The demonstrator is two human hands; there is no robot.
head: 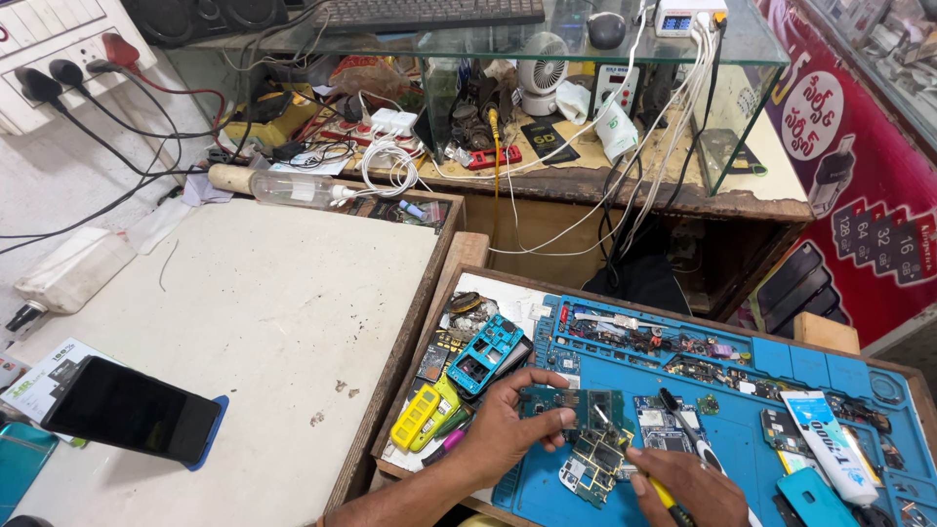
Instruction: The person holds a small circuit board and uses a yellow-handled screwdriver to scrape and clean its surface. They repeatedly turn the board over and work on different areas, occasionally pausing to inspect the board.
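We see the blue repair mat (742,444) filling the desk's near right corner, and on its near left edge our left hand (508,425) pinches a green circuit board (576,408) between thumb and fingers. Just right, our right hand (688,488) is closed around a yellow-handled tool (664,491), with a smaller board (595,464) lying beneath.

Dark-screened phone (132,410), propped at white table's front-left corner. White-green box (44,376) just behind it. White-blue tube (830,444) on blue mat, right edge. Red-white poster (859,166) on right wall. Small lit display (678,20) atop glass shelf.
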